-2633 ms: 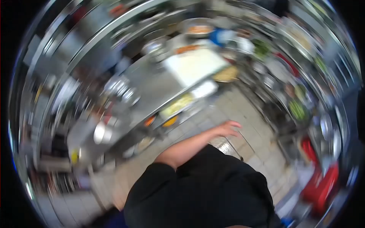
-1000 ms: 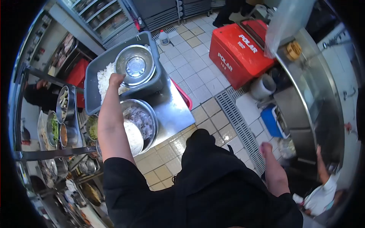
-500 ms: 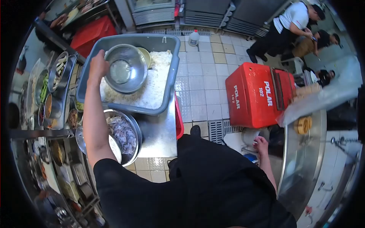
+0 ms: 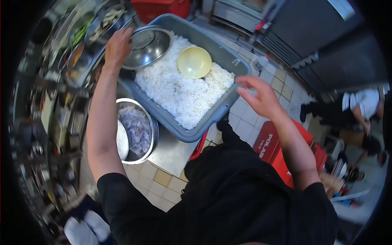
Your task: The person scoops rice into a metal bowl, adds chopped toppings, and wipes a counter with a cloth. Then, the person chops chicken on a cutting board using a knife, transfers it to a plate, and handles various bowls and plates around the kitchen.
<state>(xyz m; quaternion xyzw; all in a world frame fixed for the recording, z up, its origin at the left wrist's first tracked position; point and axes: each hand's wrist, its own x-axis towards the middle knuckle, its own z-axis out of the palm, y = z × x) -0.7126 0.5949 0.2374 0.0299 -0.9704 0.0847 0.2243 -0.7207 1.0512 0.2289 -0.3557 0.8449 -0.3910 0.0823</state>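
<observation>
My left hand (image 4: 118,48) is closed on the rim of a metal bowl (image 4: 148,50), tilted over the left corner of a grey tub (image 4: 185,133). White rice (image 4: 179,87) fills much of the tub. On the rice rests a small pale yellow bowl (image 4: 194,62). My right hand (image 4: 261,97) hovers by the tub's right edge, fingers apart and holding nothing. Below the tub, a steel basin (image 4: 154,136) contains greyish pieces that look like raw seafood (image 4: 139,132). A white round item (image 4: 122,141) sits at its left side, partly behind my left forearm.
Food containers (image 4: 81,57) line the counter on the left. A red POLAR cooler (image 4: 281,151) stands right of me on the tiled floor (image 4: 243,107), and a plastic bottle (image 4: 261,62) is beyond the tub. Other people (image 4: 361,106) are at the far right.
The metal bowl has tilted and shifted left with my left hand, uncovering the yellow bowl. My right hand has come up from my side to the tub. The view has turned.
</observation>
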